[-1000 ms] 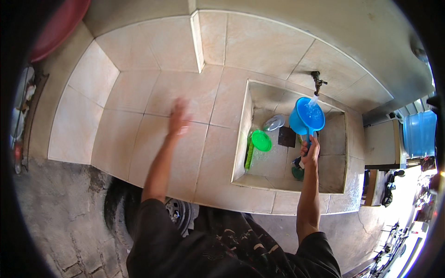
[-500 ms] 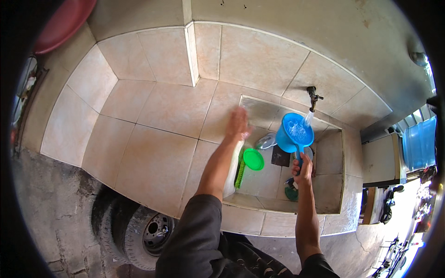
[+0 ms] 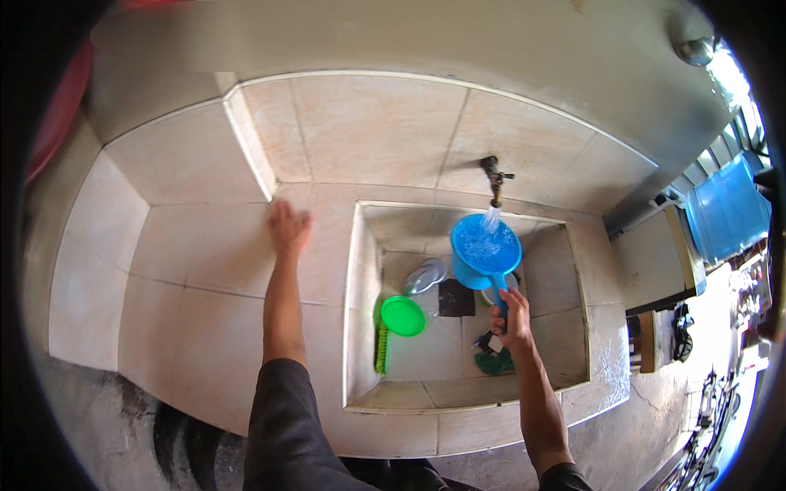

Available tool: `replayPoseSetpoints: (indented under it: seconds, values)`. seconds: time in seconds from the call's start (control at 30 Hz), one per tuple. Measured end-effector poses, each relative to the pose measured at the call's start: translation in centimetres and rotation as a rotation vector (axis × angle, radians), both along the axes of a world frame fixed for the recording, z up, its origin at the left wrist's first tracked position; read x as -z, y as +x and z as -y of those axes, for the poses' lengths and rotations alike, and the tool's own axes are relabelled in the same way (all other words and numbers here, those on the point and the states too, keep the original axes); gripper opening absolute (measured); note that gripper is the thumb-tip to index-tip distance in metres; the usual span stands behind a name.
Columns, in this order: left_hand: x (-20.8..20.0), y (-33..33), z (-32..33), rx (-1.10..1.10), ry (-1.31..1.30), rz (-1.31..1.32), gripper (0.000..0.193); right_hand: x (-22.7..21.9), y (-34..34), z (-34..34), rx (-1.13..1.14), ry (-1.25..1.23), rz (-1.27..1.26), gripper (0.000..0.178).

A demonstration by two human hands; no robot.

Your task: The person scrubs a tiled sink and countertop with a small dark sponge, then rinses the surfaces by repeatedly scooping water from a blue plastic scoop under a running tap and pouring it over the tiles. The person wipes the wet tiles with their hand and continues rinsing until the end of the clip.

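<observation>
Water: running from the dark tap (image 3: 494, 176) on the tiled wall and falling straight into the blue dipper (image 3: 485, 248), which is looking nearly full.
Right hand: the right hand (image 3: 512, 315) is gripping the dipper's handle, fingers closed round it, and holding the scoop up over the basin directly beneath the tap.
Left hand: the left hand (image 3: 287, 227) is resting flat on the tiled worktop (image 3: 196, 270) to the left of the basin, fingers spread wide and holding nothing.
Basin: the sunken tiled basin (image 3: 573, 327) is lying between the two arms, its rim running just beside the left forearm.
Basin floor: a round green lid (image 3: 403, 316) is lying near the left wall, with a green brush (image 3: 381, 348) standing along that wall just below it.
Other things: a clear grey lid (image 3: 425, 276) is leaning behind the green one, a dark square drain (image 3: 456, 298) is sitting beside it, and a dark green scrubber (image 3: 494, 361) is lying under the right wrist.
Far right: a blue tub (image 3: 725, 213) is standing well apart from the basin.
</observation>
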State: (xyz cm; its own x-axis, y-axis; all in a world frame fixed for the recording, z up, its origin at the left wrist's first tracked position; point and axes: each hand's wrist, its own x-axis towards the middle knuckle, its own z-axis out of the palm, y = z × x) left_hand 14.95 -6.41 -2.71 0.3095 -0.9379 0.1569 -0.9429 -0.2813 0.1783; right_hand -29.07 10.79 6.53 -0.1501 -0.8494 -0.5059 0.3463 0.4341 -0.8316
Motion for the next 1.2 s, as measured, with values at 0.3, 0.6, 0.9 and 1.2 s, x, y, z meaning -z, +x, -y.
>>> replayPoseSetpoints:
  seconds: [0.3,0.6,0.9,1.2]
  values:
    - [0.0,-17.0,1.9,0.687,0.061,-0.291,0.082,-0.5,-0.8,-0.4,0.048,-0.021,0.111,0.011]
    - [-2.7,4.0,-17.7,0.513,0.011,-0.06,0.061,-5.7,-0.4,-6.8,0.016,0.004,-0.049,0.013]
    - [-0.6,31.6,-27.5,-0.231,0.082,0.015,0.068,-21.3,12.5,-8.5,-0.26,0.33,-0.249,0.02]
    - [-15.1,46.0,2.2,-0.146,-0.686,-0.467,0.076,-33.3,37.7,5.9,-0.748,0.137,0.301,0.027]
